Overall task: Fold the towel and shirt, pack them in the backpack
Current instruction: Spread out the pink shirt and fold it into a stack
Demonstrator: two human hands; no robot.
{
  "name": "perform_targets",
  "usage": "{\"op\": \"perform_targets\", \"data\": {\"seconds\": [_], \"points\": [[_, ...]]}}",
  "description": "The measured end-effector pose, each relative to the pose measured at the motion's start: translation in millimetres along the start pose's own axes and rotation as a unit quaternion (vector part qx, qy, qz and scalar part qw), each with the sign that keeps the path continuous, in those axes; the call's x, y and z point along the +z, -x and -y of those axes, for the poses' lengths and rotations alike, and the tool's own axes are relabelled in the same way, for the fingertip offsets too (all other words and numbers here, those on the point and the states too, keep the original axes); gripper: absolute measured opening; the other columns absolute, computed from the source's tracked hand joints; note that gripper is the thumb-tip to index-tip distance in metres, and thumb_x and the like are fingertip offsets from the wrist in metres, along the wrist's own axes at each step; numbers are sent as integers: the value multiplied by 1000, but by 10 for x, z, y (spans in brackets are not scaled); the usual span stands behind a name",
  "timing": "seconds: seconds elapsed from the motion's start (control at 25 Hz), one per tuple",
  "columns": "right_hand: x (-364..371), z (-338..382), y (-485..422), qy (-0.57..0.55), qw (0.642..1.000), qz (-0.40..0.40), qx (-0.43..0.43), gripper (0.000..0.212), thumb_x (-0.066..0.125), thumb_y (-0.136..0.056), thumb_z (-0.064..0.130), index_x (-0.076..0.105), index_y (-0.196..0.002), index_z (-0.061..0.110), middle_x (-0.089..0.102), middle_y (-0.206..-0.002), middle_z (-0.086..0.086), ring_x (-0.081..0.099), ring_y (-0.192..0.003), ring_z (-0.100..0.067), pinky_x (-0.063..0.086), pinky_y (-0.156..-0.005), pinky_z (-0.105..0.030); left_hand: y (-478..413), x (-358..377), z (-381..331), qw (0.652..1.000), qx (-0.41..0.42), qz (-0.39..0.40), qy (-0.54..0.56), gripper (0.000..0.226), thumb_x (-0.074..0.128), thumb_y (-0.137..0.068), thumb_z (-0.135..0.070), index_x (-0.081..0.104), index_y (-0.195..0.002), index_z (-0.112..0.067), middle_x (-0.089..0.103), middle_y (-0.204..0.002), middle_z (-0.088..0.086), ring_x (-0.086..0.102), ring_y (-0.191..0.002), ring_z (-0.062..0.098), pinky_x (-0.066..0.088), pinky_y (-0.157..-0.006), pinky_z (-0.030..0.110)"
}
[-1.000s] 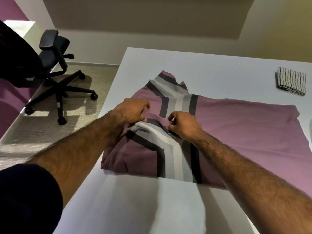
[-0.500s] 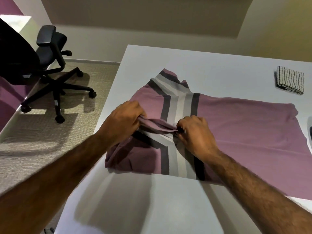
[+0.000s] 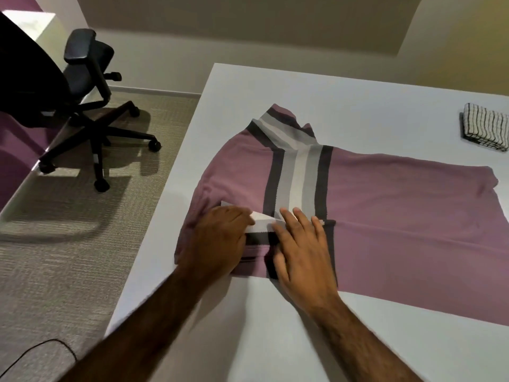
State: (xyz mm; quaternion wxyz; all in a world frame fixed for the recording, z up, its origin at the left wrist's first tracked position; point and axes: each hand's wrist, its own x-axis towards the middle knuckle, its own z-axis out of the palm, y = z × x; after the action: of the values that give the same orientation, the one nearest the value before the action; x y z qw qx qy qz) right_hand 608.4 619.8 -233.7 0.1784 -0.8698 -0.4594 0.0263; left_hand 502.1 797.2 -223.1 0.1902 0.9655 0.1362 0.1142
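Left hand [image 3: 217,238], right hand [image 3: 303,249] flat, pressing folded sleeve [image 3: 260,220] onto striped shirt [image 3: 399,202]; fold may spring open once released.

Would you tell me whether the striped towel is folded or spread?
Folded: the striped towel sits as a compact layered bundle.

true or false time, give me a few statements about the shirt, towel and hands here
1. The towel lies folded on the table, apart from the shirt. True.
2. The right hand hovers above the shirt. False: it lies flat on it, fingers spread.
3. The left hand rests on the shirt. True.
4. The shirt is folded into a small square. False: most of it lies spread out.
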Motion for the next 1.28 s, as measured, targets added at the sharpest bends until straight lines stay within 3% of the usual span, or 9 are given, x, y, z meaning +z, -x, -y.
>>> {"op": "perform_targets", "data": {"seconds": [0.12, 0.2, 0.36, 0.52, 0.68, 0.84, 0.92, 1.12, 1.28], "points": [[238, 226, -85, -1, 998, 44, 54, 60, 23, -105, 37, 20, -162, 19, 7, -171, -3, -5, -157, -22, 5, -126, -52, -56, 386, -34, 993, -37, 99, -49, 59, 23, -104, -40, 43, -153, -13, 37, -162, 12, 33, -150, 32, 28, -122, 54], [392, 237, -98, 37, 994, 72, 72, 64, 14, -106, 45, 6, -163, 18, -5, -170, -3, -14, -156, -22, 3, -125, -54, -5, 549, 48, 986, -88, 109, -88, 65, 10, -106, -50, 23, -161, -19, 16, -169, 7, 14, -156, 32, 16, -125, 54], [461, 131, -54, 79, 991, 84, 74, 68, 13, -106, 52, 5, -163, 16, -5, -170, -5, -13, -156, -23, 0, -125, -54, 40, 589, 70, 982, -127, 93, -109, 73, 0, -103, -57, 21, -163, -21, 14, -170, 3, 13, -157, 30, 14, -125, 55], [418, 48, -24, 86, 987, 107, 78, 70, 18, -105, 54, 7, -163, 16, -2, -170, -4, -12, -156, -21, -1, -125, -53, 45, 593, 91, 979, -136, 103, -108, 75, 8, -103, -60, 29, -160, -16, 24, -168, 9, 23, -154, 36, 21, -122, 60], [184, -37, 9, 44, 989, 131, 52, 70, 14, -105, 58, -6, -162, 23, -18, -168, 5, -25, -152, -13, -5, -125, -51, 207, 508, 164, 976, -129, 138, -110, 74, 15, -103, -59, 26, -161, -15, 19, -169, 10, 22, -154, 38, 24, -119, 64], [-206, -856, -136, 27, 983, 84, 163, 69, 5, -103, 60, -10, -161, 26, -20, -167, 6, -24, -152, -12, -8, -126, -45, 110, 360, 178, 982, -142, 82, -96, 74, 4, -102, -60, 20, -162, -19, 11, -170, 8, 10, -156, 33, 8, -123, 62], [-251, -1272, -243, 60, 982, 102, 149, 70, 6, -104, 61, -8, -161, 24, -17, -168, 4, -19, -154, -15, -7, -126, -47, -369, 380, 104, 989, -112, 74, -56, 74, 6, -100, -61, 15, -163, -22, 6, -171, 4, 3, -157, 27, 2, -126, 53], [-525, -2429, -380, 81, 979, 114, 150, 71, 11, -104, 62, -2, -163, 25, -14, -168, 7, -14, -155, -13, -9, -125, -46, -1099, 714, 253, 980, -141, 88, -105, 75, 2, -96, -69, -5, -162, -34, -11, -169, -5, -9, -155, 18, 0, -126, 50], [-956, -3534, -266, 106, 959, 93, 247, 72, 10, -104, 61, -1, -163, 22, -9, -170, 2, -9, -156, -18, -5, -125, -49, -939, 673, 711, 954, -218, 125, -165, 75, 3, -96, -73, -6, -162, -38, -16, -170, -6, -4, -157, 25, 6, -125, 60]]}}
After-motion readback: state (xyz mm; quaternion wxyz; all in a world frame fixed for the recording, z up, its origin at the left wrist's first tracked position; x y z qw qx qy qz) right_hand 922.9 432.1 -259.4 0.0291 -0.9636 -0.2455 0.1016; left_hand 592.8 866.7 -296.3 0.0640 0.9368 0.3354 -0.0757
